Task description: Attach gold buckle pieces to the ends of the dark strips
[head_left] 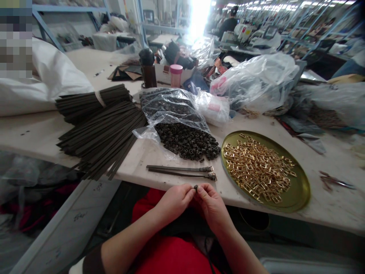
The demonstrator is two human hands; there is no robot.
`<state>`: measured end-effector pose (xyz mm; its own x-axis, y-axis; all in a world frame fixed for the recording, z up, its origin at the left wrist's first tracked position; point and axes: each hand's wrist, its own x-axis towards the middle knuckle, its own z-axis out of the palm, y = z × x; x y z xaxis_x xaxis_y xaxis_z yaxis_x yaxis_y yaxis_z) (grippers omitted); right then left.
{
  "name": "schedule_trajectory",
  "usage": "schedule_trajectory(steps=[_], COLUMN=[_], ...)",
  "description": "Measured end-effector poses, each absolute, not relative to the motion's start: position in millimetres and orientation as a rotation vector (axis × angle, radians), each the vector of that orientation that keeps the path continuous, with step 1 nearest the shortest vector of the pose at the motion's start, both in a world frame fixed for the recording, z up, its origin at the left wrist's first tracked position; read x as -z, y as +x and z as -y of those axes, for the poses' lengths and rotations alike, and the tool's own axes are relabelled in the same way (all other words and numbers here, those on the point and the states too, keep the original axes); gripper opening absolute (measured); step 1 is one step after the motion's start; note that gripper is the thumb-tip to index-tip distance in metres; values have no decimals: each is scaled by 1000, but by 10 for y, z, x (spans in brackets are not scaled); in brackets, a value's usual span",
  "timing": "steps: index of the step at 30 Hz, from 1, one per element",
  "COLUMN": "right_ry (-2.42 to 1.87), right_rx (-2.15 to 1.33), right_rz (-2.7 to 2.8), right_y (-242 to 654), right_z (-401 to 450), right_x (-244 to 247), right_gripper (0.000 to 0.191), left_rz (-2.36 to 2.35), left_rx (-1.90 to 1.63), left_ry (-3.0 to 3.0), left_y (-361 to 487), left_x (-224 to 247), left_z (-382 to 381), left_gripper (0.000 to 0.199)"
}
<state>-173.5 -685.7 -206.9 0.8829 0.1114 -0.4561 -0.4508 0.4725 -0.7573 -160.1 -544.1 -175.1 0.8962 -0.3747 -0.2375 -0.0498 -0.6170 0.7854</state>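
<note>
So, 2 hands (177, 200) (213, 207) w/ 1 dk pc (195, 187)

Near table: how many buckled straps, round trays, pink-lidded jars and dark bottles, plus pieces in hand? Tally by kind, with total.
Buckled straps: 2
Held piece: 1
Round tray: 1
Pink-lidded jar: 1
Dark bottle: 1
Total: 6
</note>
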Motion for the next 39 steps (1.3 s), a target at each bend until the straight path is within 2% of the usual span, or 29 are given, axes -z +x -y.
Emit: schedule_trajectory(steps=[3, 8, 13, 17, 21, 25, 30, 33, 35, 37, 39], right_ry=[-1068, -1122, -1102, -1089, -1144, -1235, -1215, -1254, -1309, -1391, -1545], right_rx=[-262, -293, -335, -323, -340, -194, -156, -167, -159, -165, -172], right_rz=[-384, -361, -325, -311, -251, -262, -270, -218, -180, -113, 19], right_y=[-1694, -1730, -1780, -1774, -1739, -1680, -1679, -1713, -1734, -1736, -1676], right_z=[6914, 6908, 6928, 6897, 6816, 6870, 6828, 6729, 6692, 6712, 6819], right_x=[1991, 1983, 2044, 2005, 1932, 1883, 1929, 2009, 2046, 2036, 1965], right_gripper=[26, 30, 31, 28, 28, 27, 35, 26, 22, 23, 24], left_rz=[301, 268, 301, 252, 225, 220, 227, 181, 133, 108, 120], left_rx=[624, 537, 639, 801, 743, 845, 605, 668, 681, 591, 496], left_ry=[2063, 2000, 2048, 1990, 1981, 1860, 1938, 1866, 1785, 1714, 1652], left_y=[-1625, -1680, -1693, -1685, -1632, -1593, -1568, -1565, -1554, -1523, -1474], left_x=[1652, 1522, 1516, 1589, 1670, 1692, 1749, 1788, 1794, 1782, 1761], left_z=[5367, 5334, 5314, 5274, 5284, 5264, 5278, 5322, 5352, 5380, 5401], left_gripper=[27, 25, 20, 28, 31, 31, 32, 32, 40, 50, 46])
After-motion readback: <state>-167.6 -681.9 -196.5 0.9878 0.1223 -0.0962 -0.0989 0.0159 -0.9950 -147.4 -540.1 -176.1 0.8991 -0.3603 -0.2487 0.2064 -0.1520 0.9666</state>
